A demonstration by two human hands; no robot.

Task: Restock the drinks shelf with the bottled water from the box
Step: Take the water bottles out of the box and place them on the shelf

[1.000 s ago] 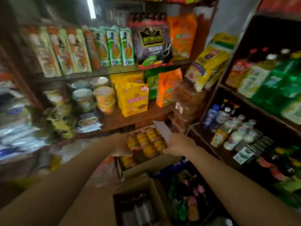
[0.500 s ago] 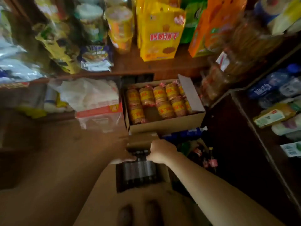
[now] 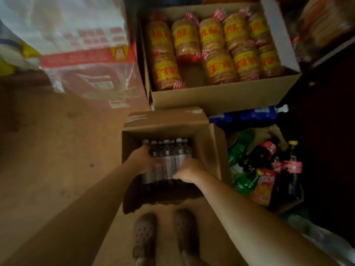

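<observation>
An open brown cardboard box (image 3: pixel 215 148) stands on the floor in front of my feet. Inside it lies a row of several clear water bottles (image 3: pixel 169 154) with pale caps. My left hand (image 3: pixel 141 157) grips the left side of the row, fingers curled over the bottle necks. My right hand (image 3: pixel 189 170) grips the right side of the same row lower down. Both forearms reach down into the box. The drinks shelf is out of view.
A larger box (image 3: pixel 221 96) of yellow-labelled biscuit rolls sits just behind. A plastic-wrapped red and white pack (image 3: pixel 90 60) lies at the upper left. Soda bottles (image 3: pixel 269 166) and blue packets (image 3: pixel 245 117) crowd the floor on the right. My two shoes (image 3: pixel 165 235) stand below the box.
The view has tilted down from the shelves to the floor box. Both hands went from the biscuit box down into the water box and closed around the bottles.
</observation>
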